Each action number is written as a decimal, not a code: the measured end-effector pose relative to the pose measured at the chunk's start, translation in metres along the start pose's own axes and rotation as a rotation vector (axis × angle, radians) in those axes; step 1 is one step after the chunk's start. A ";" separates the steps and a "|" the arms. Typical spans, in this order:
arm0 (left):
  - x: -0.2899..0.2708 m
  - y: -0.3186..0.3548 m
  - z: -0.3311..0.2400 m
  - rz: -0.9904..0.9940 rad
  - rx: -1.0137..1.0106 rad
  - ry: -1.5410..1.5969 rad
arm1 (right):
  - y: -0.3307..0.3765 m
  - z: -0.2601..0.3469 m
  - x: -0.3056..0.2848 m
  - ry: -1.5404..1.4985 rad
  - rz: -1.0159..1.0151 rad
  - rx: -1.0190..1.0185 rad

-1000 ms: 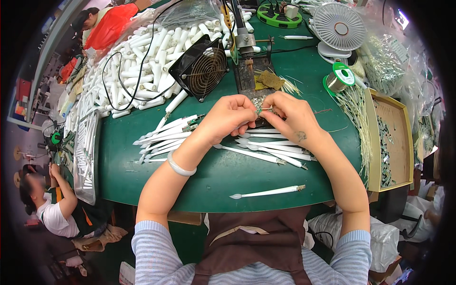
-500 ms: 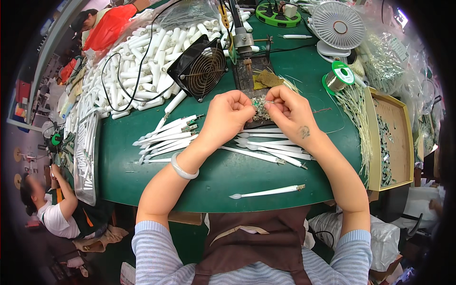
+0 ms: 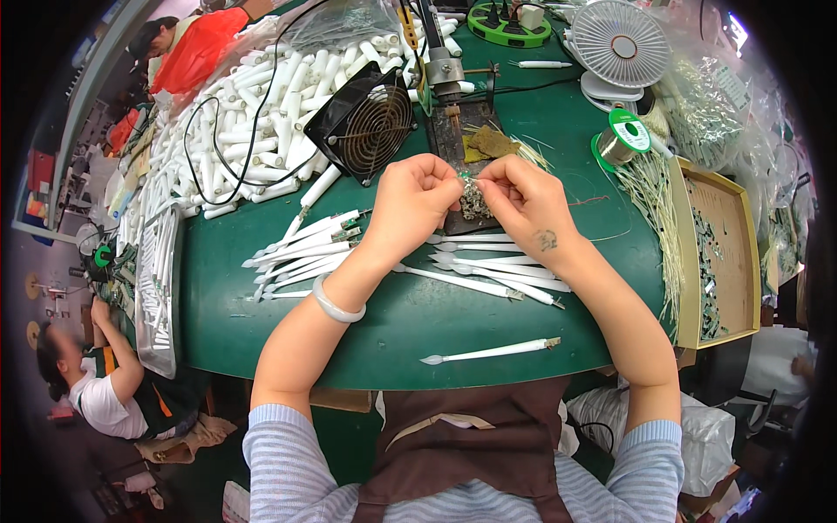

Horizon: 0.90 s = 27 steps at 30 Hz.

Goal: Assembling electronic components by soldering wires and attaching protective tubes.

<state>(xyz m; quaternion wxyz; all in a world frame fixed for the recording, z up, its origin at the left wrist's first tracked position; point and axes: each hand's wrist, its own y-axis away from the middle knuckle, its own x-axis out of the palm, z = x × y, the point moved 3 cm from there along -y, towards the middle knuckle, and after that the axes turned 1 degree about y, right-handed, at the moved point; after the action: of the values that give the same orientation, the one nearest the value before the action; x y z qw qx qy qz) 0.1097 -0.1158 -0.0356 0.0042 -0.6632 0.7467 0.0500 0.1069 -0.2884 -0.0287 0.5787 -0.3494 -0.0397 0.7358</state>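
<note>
Over the dark soldering stand base (image 3: 446, 144), my two hands almost meet. My left hand (image 3: 417, 199) pinches a small green piece (image 3: 466, 175) that looks like a circuit board, partly hidden by the fingertips. Thumb and fingers of my right hand (image 3: 526, 202) are pressed together right beside it; what they hold is too small to make out. Beneath my fingers lies a heap of small metallic bits (image 3: 473, 206). White pen-like tubes with pointed tips (image 3: 301, 253) lie by my left forearm. More such tubes (image 3: 497, 269) lie between my forearms, and a single tube (image 3: 490, 351) rests near the front edge.
A black fan (image 3: 370, 126) stands before a large pile of white tubes (image 3: 261, 122). A solder spool (image 3: 622, 139), thin wires (image 3: 649, 218), a white fan (image 3: 621, 45) and a cardboard box (image 3: 732, 261) of small boards are at the right. Another person (image 3: 100, 383) sits at far left.
My right hand has moved slightly left, closer to my left fingertips and the small green piece. The thin light strand seen at its fingertips earlier is no longer distinct.
</note>
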 end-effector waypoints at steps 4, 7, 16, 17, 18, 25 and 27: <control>0.000 -0.001 0.000 0.007 0.000 -0.020 | -0.001 -0.002 0.003 -0.003 -0.034 -0.022; -0.001 0.000 -0.002 -0.008 0.000 0.020 | 0.001 0.000 0.003 -0.005 -0.053 -0.025; 0.000 0.001 -0.006 -0.019 0.005 0.022 | 0.000 0.000 0.003 -0.012 -0.080 -0.019; 0.000 0.001 -0.006 -0.019 0.005 0.022 | 0.000 0.000 0.003 -0.012 -0.080 -0.018; 0.000 0.001 -0.007 -0.021 0.005 0.022 | 0.000 -0.001 0.003 -0.009 -0.077 -0.017; -0.001 0.001 -0.005 -0.027 0.001 0.025 | 0.002 0.001 0.000 0.007 -0.075 0.000; -0.006 0.002 -0.005 -0.032 -0.011 0.019 | 0.002 0.002 -0.001 0.000 -0.085 -0.003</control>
<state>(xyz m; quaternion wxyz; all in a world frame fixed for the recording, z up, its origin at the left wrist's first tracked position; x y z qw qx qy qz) 0.1087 -0.1105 -0.0296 -0.0057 -0.6754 0.7359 0.0479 0.1045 -0.2894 -0.0280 0.6088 -0.3483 -0.0558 0.7106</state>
